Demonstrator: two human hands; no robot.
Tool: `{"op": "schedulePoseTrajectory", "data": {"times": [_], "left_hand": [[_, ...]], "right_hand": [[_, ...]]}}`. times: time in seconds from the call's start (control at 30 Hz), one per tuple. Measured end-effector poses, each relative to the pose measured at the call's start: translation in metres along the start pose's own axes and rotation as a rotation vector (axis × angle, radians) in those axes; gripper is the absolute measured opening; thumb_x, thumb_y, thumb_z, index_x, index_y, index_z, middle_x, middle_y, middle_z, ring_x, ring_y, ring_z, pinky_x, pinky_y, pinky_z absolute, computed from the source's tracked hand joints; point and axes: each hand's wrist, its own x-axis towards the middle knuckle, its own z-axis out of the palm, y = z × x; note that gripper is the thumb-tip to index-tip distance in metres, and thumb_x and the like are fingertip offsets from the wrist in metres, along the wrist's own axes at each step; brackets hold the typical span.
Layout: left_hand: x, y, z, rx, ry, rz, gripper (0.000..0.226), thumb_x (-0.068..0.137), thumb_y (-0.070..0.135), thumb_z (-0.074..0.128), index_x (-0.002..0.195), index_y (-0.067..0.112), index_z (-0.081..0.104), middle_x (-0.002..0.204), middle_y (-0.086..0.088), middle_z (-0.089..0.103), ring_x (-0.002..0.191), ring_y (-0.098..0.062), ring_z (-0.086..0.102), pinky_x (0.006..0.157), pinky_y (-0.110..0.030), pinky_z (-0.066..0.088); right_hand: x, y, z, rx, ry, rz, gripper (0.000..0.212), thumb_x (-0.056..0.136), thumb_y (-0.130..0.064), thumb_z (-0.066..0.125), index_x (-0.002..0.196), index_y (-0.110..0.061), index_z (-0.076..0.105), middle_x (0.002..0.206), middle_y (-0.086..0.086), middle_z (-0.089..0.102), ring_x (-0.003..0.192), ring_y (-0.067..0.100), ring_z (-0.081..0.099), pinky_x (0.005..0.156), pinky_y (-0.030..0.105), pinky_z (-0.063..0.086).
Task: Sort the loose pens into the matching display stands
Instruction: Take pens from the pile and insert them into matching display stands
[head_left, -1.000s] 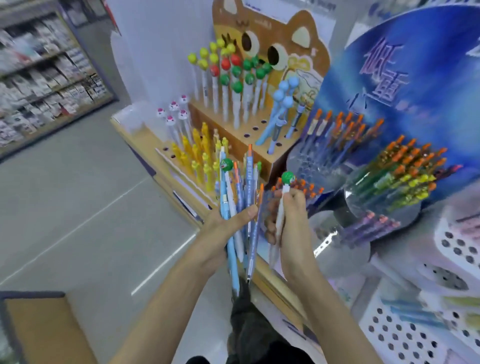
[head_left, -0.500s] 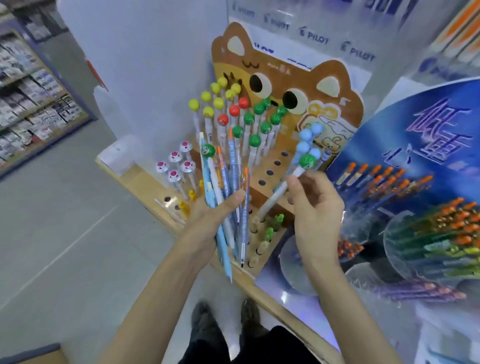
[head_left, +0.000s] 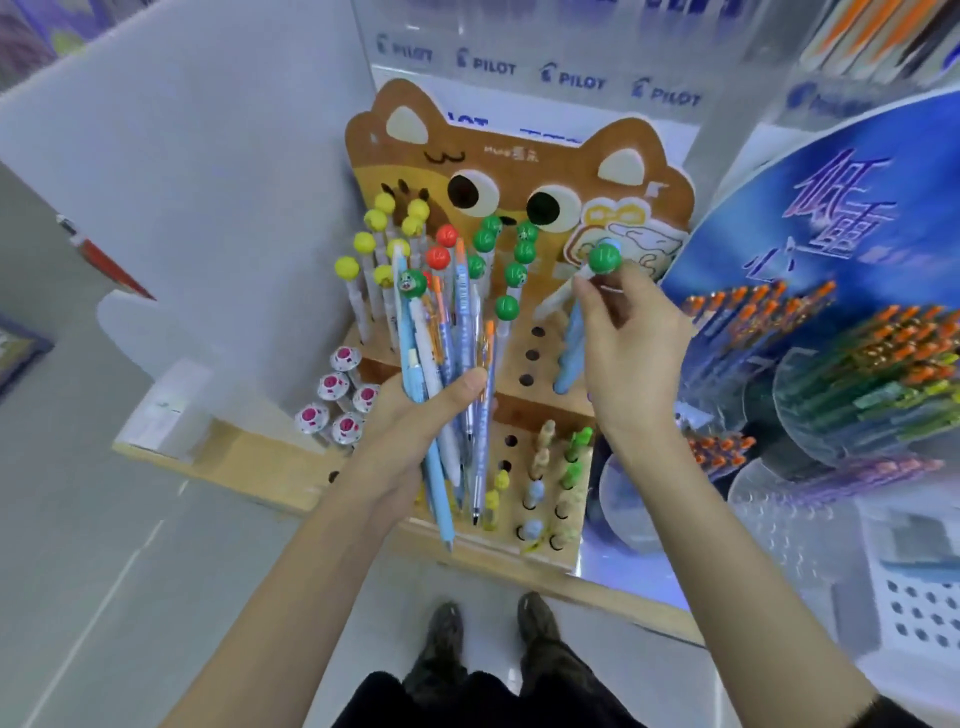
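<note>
Clearly you pinch the green-ball pen (head_left: 604, 258) in your right hand (head_left: 631, 353) above the cat-faced stand (head_left: 524, 166), just right of its green-topped row (head_left: 514, 273), likely to seat it there; your left hand (head_left: 415, 431) grips the unsorted bundle (head_left: 460, 322) before that stand, keeping it aside.

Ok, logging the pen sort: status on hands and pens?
Left hand grips a bundle of loose pens. Right hand pinches a green-ball pen above the cat stand. Empty holes look unobstructed.
</note>
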Motion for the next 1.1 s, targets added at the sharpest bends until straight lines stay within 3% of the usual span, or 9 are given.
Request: {"op": "schedulePoseTrajectory", "data": {"times": [0.07,0.1,0.17,0.23,0.37,0.47,0.6,0.77,1.1], "left_hand": [[0.003,0.004,-0.001,0.003,-0.035,0.017,0.04,0.066,0.035,0.078,0.091,0.012,0.057,0.09,-0.013,0.051,0.076,-0.025,0.058,0.078,-0.032,0.054],[0.004,0.006,-0.001,0.004,-0.044,0.015,0.041,0.065,0.035,0.075,0.093,0.011,0.056,0.091,-0.012,0.051,0.08,-0.023,0.058,0.08,-0.033,0.052],[0.004,0.01,-0.002,-0.001,-0.056,0.008,0.038,0.066,0.031,0.073,0.093,0.01,0.058,0.089,-0.008,0.056,0.084,-0.018,0.062,0.088,-0.036,0.051],[0.004,0.012,-0.002,-0.014,-0.07,0.004,0.028,0.067,0.027,0.072,0.09,0.014,0.064,0.084,-0.002,0.065,0.084,-0.013,0.066,0.086,-0.032,0.052],[0.009,0.013,-0.003,-0.046,-0.087,0.029,0.025,0.067,0.024,0.07,0.091,0.019,0.065,0.073,0.012,0.07,0.078,-0.002,0.068,0.071,-0.017,0.054],[0.011,0.016,-0.003,-0.047,-0.1,0.054,0.023,0.069,0.024,0.069,0.091,0.019,0.063,0.068,0.017,0.069,0.075,0.002,0.067,0.066,-0.012,0.051],[0.015,0.016,-0.004,-0.032,-0.114,0.067,0.026,0.069,0.026,0.069,0.093,0.019,0.063,0.067,0.015,0.068,0.075,-0.002,0.067,0.07,-0.014,0.052],[0.018,0.016,-0.002,-0.038,-0.138,0.061,0.02,0.074,0.021,0.068,0.094,0.021,0.063,0.074,0.018,0.071,0.079,0.004,0.067,0.067,-0.01,0.05],[0.021,0.019,-0.003,-0.064,-0.133,0.075,0.023,0.071,0.022,0.069,0.094,0.022,0.065,0.079,0.015,0.072,0.083,0.001,0.068,0.073,-0.015,0.051]], "right_hand": [[0.007,-0.003,0.01,-0.06,-0.021,-0.035,0.01,0.091,-0.013,0.058,0.091,-0.004,0.061,0.077,0.003,0.065,0.065,0.015,0.054,0.062,0.028,0.042],[0.009,-0.005,0.013,-0.07,-0.034,-0.036,0.011,0.092,-0.011,0.057,0.099,-0.005,0.061,0.08,0.003,0.066,0.068,0.018,0.058,0.064,0.032,0.046],[0.013,-0.008,0.017,-0.058,-0.049,-0.031,0.029,0.092,-0.007,0.055,0.121,-0.009,0.054,0.082,0.002,0.065,0.072,0.018,0.061,0.066,0.035,0.049],[0.018,-0.008,0.018,-0.081,-0.076,-0.052,0.044,0.092,-0.003,0.049,0.134,-0.018,0.045,0.082,0.004,0.062,0.069,0.02,0.059,0.064,0.033,0.049],[0.027,-0.007,0.019,-0.185,-0.158,-0.069,0.039,0.091,0.002,0.042,0.125,-0.015,0.05,0.078,0.01,0.058,0.068,0.023,0.055,0.064,0.043,0.048],[0.03,-0.008,0.021,-0.304,-0.202,-0.139,0.042,0.088,0.001,0.043,0.127,-0.013,0.05,0.088,0.014,0.059,0.077,0.028,0.056,0.065,0.041,0.048],[0.033,-0.009,0.021,-0.335,-0.172,-0.145,0.047,0.085,0.009,0.041,0.126,-0.01,0.053,0.096,0.012,0.054,0.08,0.023,0.05,0.063,0.031,0.037],[0.034,-0.009,0.022,-0.331,-0.125,-0.139,0.047,0.082,0.013,0.042,0.121,-0.008,0.056,0.097,0.016,0.057,0.08,0.03,0.054,0.066,0.04,0.044],[0.045,-0.003,0.031,-0.449,-0.186,-0.143,0.045,0.087,0.008,0.041,0.127,-0.01,0.054,0.095,0.018,0.058,0.081,0.032,0.054,0.062,0.031,0.037]]}}
